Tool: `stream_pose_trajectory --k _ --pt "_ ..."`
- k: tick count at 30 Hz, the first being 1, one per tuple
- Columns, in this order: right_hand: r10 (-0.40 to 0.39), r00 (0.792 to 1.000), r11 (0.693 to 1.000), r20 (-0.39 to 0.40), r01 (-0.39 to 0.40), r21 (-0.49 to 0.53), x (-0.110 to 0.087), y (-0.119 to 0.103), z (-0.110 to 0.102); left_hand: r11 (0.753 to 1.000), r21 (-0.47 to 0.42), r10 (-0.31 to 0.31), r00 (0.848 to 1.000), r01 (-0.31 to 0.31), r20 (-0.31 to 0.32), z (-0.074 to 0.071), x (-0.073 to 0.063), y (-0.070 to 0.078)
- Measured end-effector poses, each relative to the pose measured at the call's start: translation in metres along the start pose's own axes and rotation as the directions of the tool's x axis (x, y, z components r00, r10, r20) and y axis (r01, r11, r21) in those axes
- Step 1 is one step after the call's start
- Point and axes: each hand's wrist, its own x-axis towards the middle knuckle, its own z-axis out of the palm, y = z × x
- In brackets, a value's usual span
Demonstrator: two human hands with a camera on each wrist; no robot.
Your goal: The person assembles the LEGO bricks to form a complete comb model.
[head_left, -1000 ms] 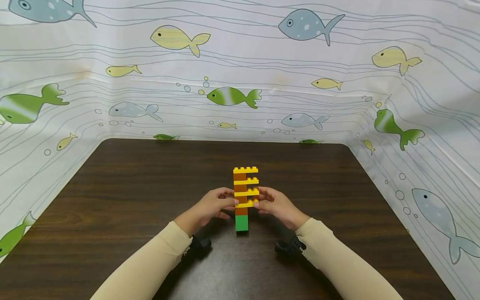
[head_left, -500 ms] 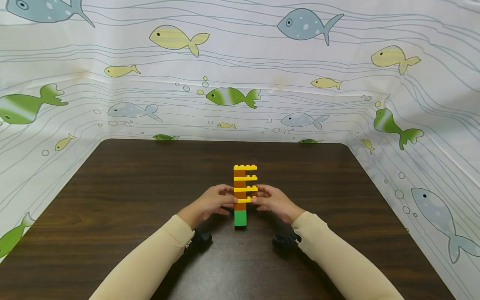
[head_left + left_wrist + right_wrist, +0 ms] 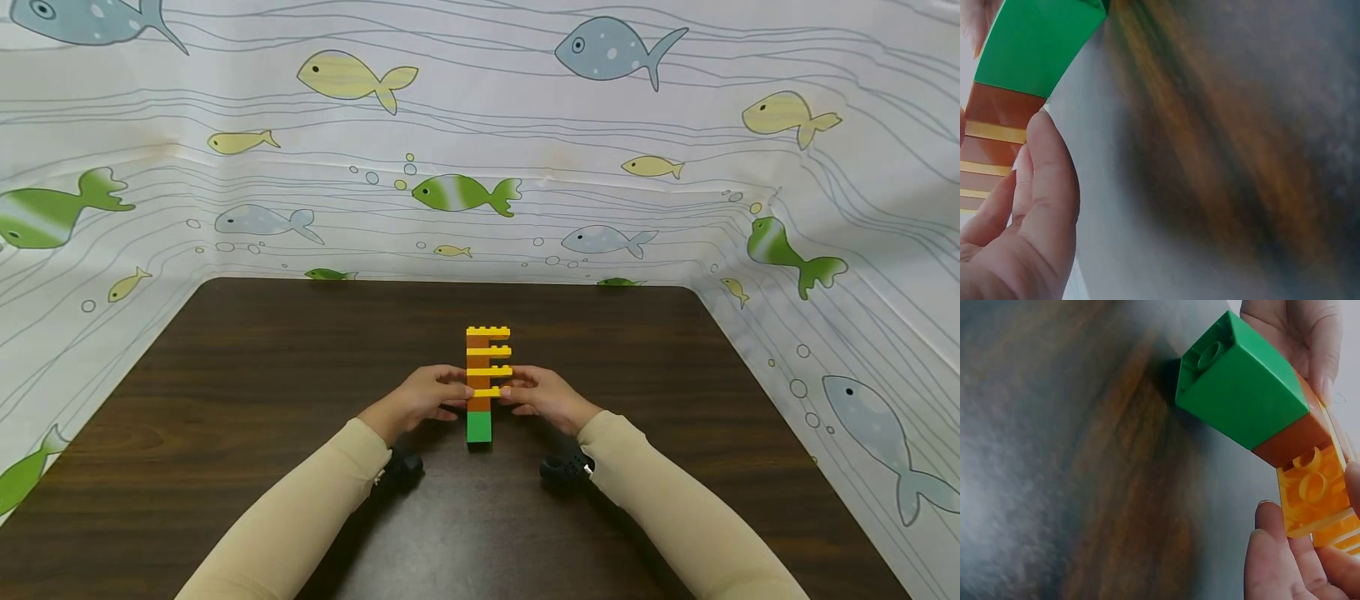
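A tower of toy building bricks [image 3: 478,402] stands upright between both hands. At its foot is a green brick [image 3: 479,427]; orange bricks and long yellow plates [image 3: 489,352] alternate above it. The yellow plates stick out to the right. My left hand [image 3: 422,395] grips the tower's left side, thumb by the lowest yellow plate. With thumb and fingers my right hand [image 3: 551,396] pinches the jutting end of that plate. The green brick's hollow underside [image 3: 1210,356] shows in the right wrist view, so the tower is off the table. In the left wrist view, fingers [image 3: 1050,181] lie along the bricks.
A dark wood-grain table [image 3: 300,350] lies beneath the hands. White cloth [image 3: 480,125] printed with fish walls it in at the back and sides. Black wrist straps with devices [image 3: 566,468] hang under both wrists.
Both hands have carried the brick tower a little farther from the body, toward the table's back. Their hold on it looks the same.
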Motion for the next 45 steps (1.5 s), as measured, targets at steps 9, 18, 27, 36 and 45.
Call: stream_pose_trajectory --k 9,18,27,36,45 --pt "-0.003 1.000 0.997 -0.009 0.002 -0.071 0.009 0.000 -0.002 0.999 0.007 0.032 0.999 -0.032 -0.004 -0.001 0.004 0.000" --pt "-0.014 0.999 0.984 -0.033 0.007 -0.178 0.013 0.004 -0.001 1.000 -0.002 0.016 1.000 -0.017 -0.025 0.001 0.007 0.000" --pt "-0.019 0.998 0.976 -0.057 0.007 -0.216 0.012 0.001 0.002 1.000 -0.004 -0.007 1.000 0.007 -0.013 0.000 0.009 0.000" --pt "-0.015 0.997 0.967 -0.081 -0.006 -0.253 0.015 0.000 0.002 1.000 0.014 -0.020 0.999 0.020 -0.038 0.002 0.010 0.002" --pt "0.000 0.996 0.966 -0.084 -0.022 -0.256 0.016 -0.004 0.003 0.997 0.053 -0.051 0.997 0.054 -0.058 0.004 0.012 0.007"
